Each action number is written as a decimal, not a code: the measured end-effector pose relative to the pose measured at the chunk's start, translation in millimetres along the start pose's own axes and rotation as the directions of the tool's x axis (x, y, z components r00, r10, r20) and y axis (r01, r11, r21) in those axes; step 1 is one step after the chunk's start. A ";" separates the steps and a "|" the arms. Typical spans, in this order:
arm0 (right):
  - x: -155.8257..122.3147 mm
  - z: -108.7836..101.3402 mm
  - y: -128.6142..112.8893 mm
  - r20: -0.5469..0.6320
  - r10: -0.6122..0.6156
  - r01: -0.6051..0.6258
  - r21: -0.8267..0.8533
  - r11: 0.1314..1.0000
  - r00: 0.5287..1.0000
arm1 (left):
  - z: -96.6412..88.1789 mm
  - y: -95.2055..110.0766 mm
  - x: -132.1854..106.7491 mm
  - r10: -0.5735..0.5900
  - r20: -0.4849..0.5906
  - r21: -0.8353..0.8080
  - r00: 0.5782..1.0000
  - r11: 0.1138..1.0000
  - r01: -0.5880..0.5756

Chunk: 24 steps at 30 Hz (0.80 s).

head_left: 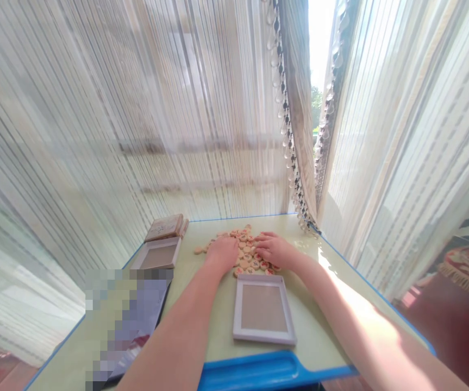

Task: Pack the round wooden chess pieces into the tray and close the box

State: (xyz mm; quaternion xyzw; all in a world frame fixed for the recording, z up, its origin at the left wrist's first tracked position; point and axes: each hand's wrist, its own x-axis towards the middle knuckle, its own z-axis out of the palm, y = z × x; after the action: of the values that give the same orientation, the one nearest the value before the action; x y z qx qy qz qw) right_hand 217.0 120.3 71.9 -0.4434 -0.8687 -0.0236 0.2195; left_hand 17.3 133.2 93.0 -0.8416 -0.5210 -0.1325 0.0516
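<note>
Both my hands rest on a pile of round wooden game pieces (245,239) with red and dark characters, spread on a pale green table (316,326). My left hand (222,253) lies palm down on the left side of the pile, fingers flat on the pieces. My right hand (274,250) lies on the right side, fingers spread over the pieces. Just in front of my hands sits an empty white rectangular tray (263,308).
A second white tray (157,254) lies at the left, with a folded wooden board (164,227) behind it. A blurred dark flat thing (130,326) lies at front left. Striped curtains (177,108) hang behind and right. The table has a blue edge (267,369).
</note>
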 end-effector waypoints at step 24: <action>-4.2 -13.0 -10.7 -0.010 0.227 -0.224 0.135 0.965 0.974 | 5.5 12.1 1.1 0.009 -0.070 0.035 0.998 0.999 -0.007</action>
State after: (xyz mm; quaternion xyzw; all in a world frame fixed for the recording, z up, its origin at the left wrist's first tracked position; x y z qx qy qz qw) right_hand 215.5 107.5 83.6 -0.5234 -0.8094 0.0540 0.2608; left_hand 29.5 130.0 88.7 -0.8376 -0.5177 -0.1525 0.0851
